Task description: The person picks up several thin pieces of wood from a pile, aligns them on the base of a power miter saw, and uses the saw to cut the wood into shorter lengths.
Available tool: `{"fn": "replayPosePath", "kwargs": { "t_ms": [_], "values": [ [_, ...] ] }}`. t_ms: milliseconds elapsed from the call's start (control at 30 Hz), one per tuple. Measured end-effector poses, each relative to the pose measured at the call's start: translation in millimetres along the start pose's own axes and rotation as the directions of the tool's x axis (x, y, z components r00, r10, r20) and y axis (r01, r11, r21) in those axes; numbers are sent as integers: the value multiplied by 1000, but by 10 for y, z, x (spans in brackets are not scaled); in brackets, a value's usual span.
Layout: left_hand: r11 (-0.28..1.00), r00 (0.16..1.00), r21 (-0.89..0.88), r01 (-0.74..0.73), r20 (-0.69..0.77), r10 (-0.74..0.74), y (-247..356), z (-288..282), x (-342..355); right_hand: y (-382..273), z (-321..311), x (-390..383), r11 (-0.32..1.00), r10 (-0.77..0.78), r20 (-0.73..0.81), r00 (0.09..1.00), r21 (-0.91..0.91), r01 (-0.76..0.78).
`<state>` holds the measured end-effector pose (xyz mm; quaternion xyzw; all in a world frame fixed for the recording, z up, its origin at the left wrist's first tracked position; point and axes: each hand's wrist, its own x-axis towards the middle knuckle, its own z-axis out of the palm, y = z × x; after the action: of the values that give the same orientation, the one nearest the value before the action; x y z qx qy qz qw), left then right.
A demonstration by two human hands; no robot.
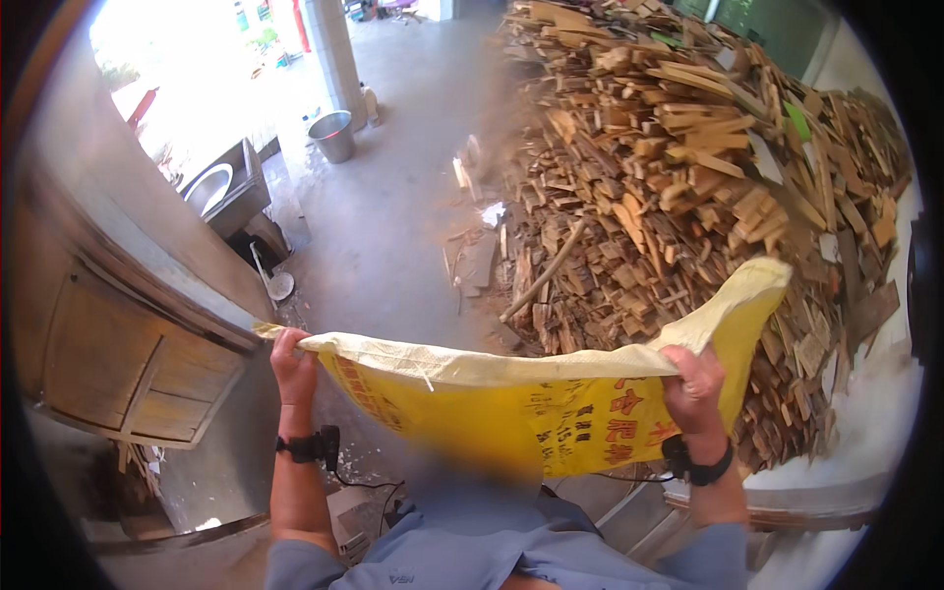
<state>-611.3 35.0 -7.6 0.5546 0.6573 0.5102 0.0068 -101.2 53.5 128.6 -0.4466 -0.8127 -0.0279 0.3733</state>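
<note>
A large yellow woven sack (462, 398) with a pale folded edge and red and dark printing stretches across the view in front of my body. My left hand (293, 364) is closed on its upper left end, near the wooden door at the left. My right hand (693, 388) grips the pale edge toward the right, with a raised corner of the sack beyond it to the upper right. Black bands with small devices and cables are on both wrists. The sack's lower middle is blurred.
A big heap of split firewood and board scraps (678, 167) fills the right. A wooden door (147, 344) stands at the left, a dark sink (241, 192) with a white basin beyond it, and a grey bucket (331, 138) by a pillar (334, 54) on the concrete floor (383, 246).
</note>
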Motion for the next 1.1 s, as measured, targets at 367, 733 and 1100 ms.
{"fn": "replayPosePath", "kwargs": {
  "t_ms": [367, 733, 1100],
  "values": [
    [986, 998, 167, -16, -56, 26, -901, -455, 584, -1, 1693, 429, 980, 139, -61, 988, 153, -129],
    [924, 964, 345, 165, 142, -225, -1436, 312, 1136, 841, 3028, 998, 787, 501, 303, 810, 229, -573],
    [849, 948, 449, 279, 11, -318, -1896, 522, 2183, 1415, 4080, 2774, 836, 279, 541, 793, 270, -478]
  ]
}}
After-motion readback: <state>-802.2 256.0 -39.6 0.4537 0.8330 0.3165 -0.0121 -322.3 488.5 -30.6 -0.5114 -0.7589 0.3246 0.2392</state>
